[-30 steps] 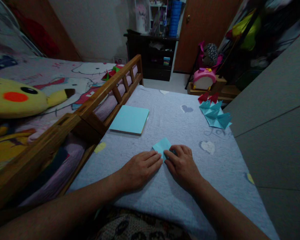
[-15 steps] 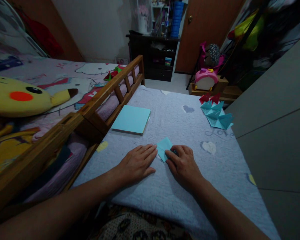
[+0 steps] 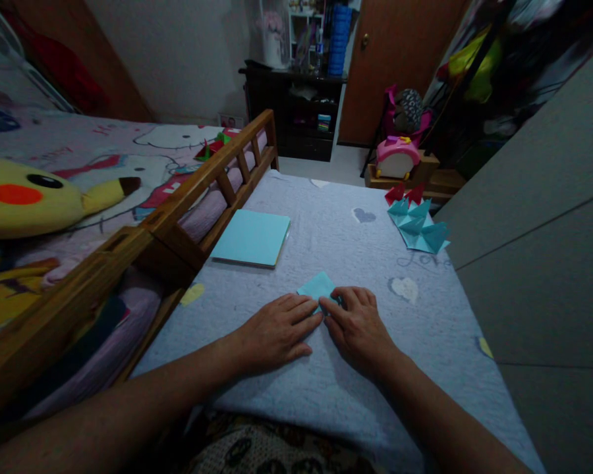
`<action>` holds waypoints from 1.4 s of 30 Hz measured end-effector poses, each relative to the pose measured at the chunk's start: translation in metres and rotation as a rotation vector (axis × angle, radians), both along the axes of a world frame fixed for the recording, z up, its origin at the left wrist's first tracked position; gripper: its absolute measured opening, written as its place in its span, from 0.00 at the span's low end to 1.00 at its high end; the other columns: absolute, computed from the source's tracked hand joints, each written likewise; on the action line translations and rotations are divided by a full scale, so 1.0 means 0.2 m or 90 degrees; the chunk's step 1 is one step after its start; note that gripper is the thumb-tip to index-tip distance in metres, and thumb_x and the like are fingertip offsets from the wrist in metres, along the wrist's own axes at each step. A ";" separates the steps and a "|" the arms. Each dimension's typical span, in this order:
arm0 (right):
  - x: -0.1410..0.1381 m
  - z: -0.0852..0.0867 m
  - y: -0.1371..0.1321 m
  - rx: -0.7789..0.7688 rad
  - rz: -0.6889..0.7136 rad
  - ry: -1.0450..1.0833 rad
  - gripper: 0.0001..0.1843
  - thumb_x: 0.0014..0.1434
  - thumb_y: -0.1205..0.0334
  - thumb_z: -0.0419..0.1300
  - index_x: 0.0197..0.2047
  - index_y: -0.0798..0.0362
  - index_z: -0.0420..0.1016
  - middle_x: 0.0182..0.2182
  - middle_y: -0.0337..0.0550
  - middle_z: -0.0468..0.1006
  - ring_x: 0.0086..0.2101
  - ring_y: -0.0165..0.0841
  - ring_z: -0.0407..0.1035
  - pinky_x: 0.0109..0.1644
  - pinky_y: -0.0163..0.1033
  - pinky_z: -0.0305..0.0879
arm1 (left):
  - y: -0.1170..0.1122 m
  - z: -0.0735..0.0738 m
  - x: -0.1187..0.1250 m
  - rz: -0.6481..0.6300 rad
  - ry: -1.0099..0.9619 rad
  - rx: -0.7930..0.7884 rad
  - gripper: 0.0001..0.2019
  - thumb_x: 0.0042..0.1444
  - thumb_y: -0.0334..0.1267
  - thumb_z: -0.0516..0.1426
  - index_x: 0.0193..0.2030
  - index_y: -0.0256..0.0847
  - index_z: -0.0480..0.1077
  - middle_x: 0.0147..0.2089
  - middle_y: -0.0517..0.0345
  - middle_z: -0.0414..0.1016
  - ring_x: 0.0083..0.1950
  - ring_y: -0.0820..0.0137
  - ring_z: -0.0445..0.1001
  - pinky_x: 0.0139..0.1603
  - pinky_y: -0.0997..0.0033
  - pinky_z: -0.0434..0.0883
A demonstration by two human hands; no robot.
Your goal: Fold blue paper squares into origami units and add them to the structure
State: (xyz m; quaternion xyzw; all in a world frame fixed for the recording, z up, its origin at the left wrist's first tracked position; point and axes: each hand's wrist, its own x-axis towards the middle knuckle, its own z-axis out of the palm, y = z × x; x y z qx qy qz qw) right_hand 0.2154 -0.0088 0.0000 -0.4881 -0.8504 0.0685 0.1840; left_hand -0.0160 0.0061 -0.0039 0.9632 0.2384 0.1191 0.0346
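A small folded square of light blue origami paper (image 3: 317, 286) lies on the bedsheet with one corner pointing away from me. My left hand (image 3: 279, 332) rests flat, fingers stretched out, its fingertips over the near left part of the paper. At the paper's right side, my right hand (image 3: 356, 329) has its fingers bent and holds the edge, the index fingertip pressing close to the left fingertips. The near corner of the paper is hidden under both hands.
A stack of light blue paper (image 3: 252, 238) lies ahead on the left, near the wooden bed rail (image 3: 212, 174). Folded blue paper shapes (image 3: 420, 227) and red ones (image 3: 404, 193) sit at the far right edge. A yellow plush toy (image 3: 34, 197) lies beyond the rail.
My left hand has slid right onto the paper and now covers its near part. Both hands' fingertips are closer together. The whole view has shifted slightly.
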 end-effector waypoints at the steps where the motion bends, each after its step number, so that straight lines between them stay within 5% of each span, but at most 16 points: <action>1: 0.00 0.01 0.00 -0.007 0.003 -0.008 0.13 0.69 0.58 0.56 0.54 0.45 0.76 0.49 0.47 0.74 0.49 0.43 0.64 0.55 0.50 0.56 | 0.01 0.00 0.00 -0.007 0.006 -0.006 0.27 0.65 0.51 0.57 0.64 0.35 0.64 0.63 0.44 0.69 0.64 0.55 0.65 0.67 0.57 0.61; 11: 0.02 0.01 0.04 -0.069 -0.028 -0.080 0.22 0.70 0.52 0.51 0.64 0.38 0.68 0.61 0.47 0.67 0.60 0.48 0.56 0.67 0.57 0.45 | 0.10 0.01 -0.02 -0.078 -0.016 -0.055 0.28 0.64 0.56 0.56 0.63 0.38 0.66 0.57 0.45 0.72 0.56 0.56 0.68 0.59 0.56 0.66; 23: 0.05 0.03 0.23 -0.096 -0.056 -0.123 0.25 0.70 0.54 0.49 0.67 0.43 0.66 0.64 0.53 0.65 0.61 0.51 0.56 0.62 0.58 0.52 | 0.08 0.00 -0.03 -0.070 -0.062 -0.036 0.25 0.63 0.51 0.58 0.62 0.40 0.68 0.59 0.43 0.71 0.57 0.55 0.69 0.60 0.55 0.69; 33: 0.10 0.01 -0.13 -0.060 0.036 -0.138 0.29 0.68 0.51 0.55 0.70 0.38 0.60 0.67 0.50 0.61 0.65 0.51 0.53 0.66 0.61 0.50 | 0.08 -0.01 -0.04 -0.075 -0.086 -0.039 0.20 0.65 0.49 0.57 0.57 0.39 0.70 0.58 0.41 0.71 0.59 0.54 0.68 0.60 0.51 0.71; 42: 0.15 -0.01 -0.11 -0.028 0.004 -0.164 0.30 0.66 0.45 0.58 0.69 0.34 0.61 0.69 0.48 0.61 0.66 0.55 0.52 0.66 0.66 0.50 | 0.09 -0.01 -0.04 -0.073 -0.086 -0.036 0.21 0.65 0.48 0.58 0.60 0.41 0.69 0.58 0.41 0.71 0.58 0.54 0.69 0.59 0.49 0.72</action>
